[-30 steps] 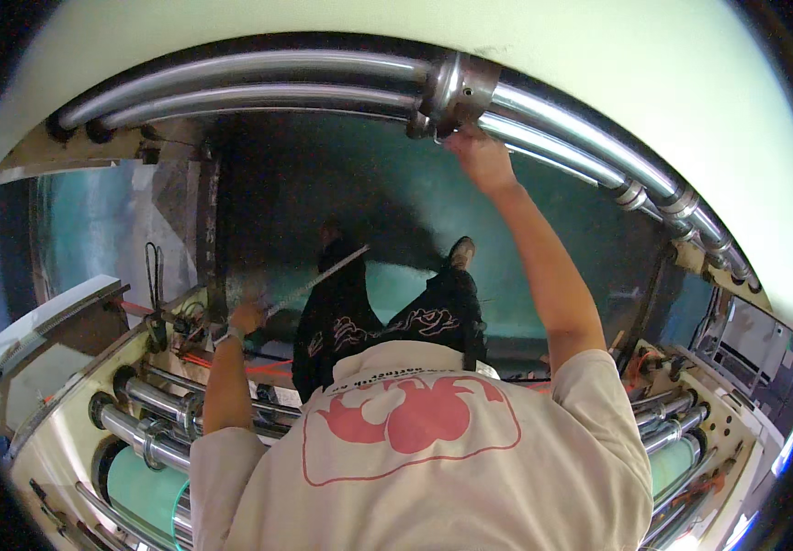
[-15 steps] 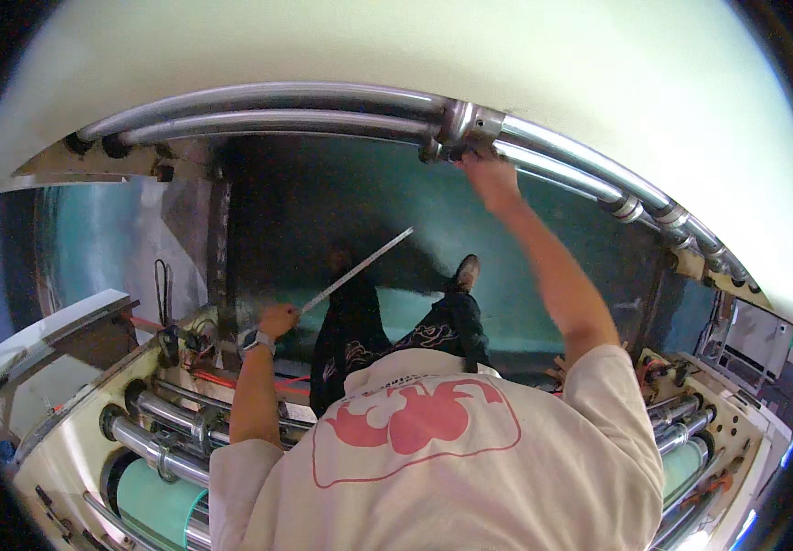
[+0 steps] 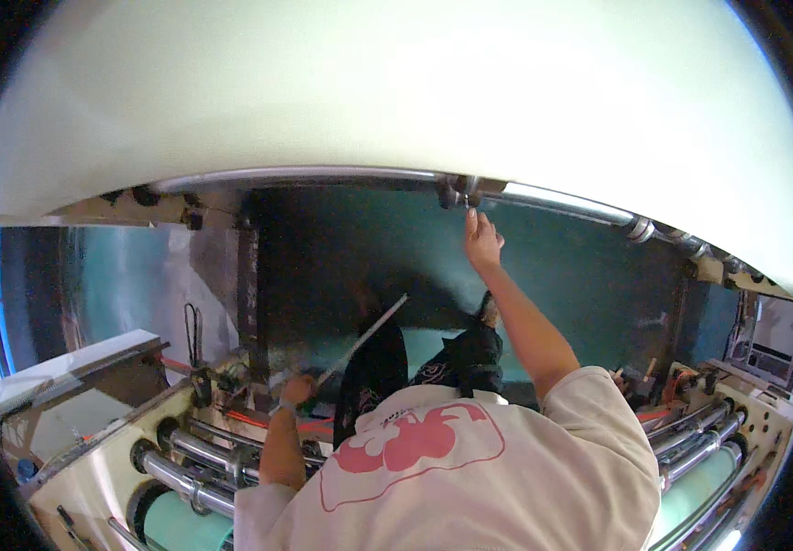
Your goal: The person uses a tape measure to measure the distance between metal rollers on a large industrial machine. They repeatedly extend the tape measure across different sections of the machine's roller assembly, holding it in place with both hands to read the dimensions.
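My left hand (image 3: pixel 298 389) is closed round one end of a long, thin, pale ruler (image 3: pixel 364 338). It slants up and to the right over my dark trouser leg, above the floor. My right hand (image 3: pixel 483 242) is raised just below a metal collar (image 3: pixel 461 190) on a shiny metal bar (image 3: pixel 571 204). One finger stretches up to the collar's underside, and the thumb stands apart at the side. Whether the fingertip touches a small fitting there is too small to tell.
A large cream machine cover (image 3: pixel 396 83) curves across the top, over the bar. Behind me lie metal rollers (image 3: pixel 185 477) in a cream frame (image 3: pixel 93 459), with a green cylinder (image 3: pixel 185 523). Orange-red hoses (image 3: pixel 258 421) run close to my left forearm. Dark green floor (image 3: pixel 589 285) spreads below.
The view has tilted, so the cover fills more and hides one of the two bars. My right hand has dropped slightly from the collar, a finger now extended. The ruler stays in my left hand.
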Motion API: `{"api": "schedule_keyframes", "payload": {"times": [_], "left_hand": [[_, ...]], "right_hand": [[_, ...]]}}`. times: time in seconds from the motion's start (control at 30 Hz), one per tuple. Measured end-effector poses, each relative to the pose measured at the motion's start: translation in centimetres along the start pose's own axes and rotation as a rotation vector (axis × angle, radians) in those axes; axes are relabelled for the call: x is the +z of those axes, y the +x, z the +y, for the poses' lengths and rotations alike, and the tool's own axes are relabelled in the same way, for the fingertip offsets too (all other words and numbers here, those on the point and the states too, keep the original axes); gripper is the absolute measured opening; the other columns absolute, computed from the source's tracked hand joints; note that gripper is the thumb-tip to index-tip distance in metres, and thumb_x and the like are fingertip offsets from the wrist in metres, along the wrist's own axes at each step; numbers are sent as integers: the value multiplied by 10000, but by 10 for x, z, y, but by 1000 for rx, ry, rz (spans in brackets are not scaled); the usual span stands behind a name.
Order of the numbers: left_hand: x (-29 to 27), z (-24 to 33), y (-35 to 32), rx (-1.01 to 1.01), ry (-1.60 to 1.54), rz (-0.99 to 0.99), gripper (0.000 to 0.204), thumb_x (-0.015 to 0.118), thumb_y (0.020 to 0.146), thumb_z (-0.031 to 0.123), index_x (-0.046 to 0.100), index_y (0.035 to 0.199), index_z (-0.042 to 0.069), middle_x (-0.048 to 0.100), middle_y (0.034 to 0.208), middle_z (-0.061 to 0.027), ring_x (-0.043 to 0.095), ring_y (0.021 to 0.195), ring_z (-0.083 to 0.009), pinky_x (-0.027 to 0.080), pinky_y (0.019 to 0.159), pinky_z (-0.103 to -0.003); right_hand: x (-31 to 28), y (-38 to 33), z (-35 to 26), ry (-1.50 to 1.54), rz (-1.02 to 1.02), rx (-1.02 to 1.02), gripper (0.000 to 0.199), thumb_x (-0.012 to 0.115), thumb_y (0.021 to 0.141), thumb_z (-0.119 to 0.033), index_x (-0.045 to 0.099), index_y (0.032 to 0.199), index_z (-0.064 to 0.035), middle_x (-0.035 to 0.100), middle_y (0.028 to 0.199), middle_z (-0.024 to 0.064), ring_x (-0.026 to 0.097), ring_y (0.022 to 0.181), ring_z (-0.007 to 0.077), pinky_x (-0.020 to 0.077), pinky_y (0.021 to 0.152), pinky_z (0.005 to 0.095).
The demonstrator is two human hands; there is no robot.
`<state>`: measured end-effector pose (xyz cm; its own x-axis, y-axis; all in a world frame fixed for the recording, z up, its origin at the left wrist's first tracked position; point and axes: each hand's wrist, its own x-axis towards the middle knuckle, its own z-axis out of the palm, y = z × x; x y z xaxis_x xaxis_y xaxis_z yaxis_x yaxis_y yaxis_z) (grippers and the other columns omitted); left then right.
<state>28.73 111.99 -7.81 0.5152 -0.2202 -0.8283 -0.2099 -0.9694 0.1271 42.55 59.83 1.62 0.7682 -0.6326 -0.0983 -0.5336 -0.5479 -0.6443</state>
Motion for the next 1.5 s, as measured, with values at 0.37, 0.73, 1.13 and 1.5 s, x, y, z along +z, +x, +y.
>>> {"api": "schedule_keyframes", "payload": {"times": [0.37,0.73,1.13,1.5], "left_hand": [[-20,10,-28,126,-315,133,320,435,786,201,507,1076,85,518,1035,-163,497,922,-348,404,786,-426],[-164,115,18,298,-111,-93,230,472,763,156,557,958,70,548,899,-157,524,785,-307,430,693,-396],[-215,199,95,815,641,-452,133,509,774,126,595,770,24,569,709,-130,546,614,-240,451,582,-343],[-149,476,93,290,311,-452,261,405,889,178,522,713,25,534,624,-59,491,564,-147,395,552,-291]], "right_hand": [[15,14,30,1034,-271,268,390,585,772,-374,600,922,-14,585,863,33,508,820,135,401,763,282],[-46,3,41,417,-59,-411,463,417,818,-493,594,928,-80,557,845,126,529,783,262,400,717,404],[47,-305,416,95,251,1129,156,463,744,-113,588,800,-37,549,872,164,528,857,292,443,684,392],[-10,-536,520,-556,509,2066,281,471,817,-305,597,801,-54,581,724,121,575,599,227,426,444,337]]}}
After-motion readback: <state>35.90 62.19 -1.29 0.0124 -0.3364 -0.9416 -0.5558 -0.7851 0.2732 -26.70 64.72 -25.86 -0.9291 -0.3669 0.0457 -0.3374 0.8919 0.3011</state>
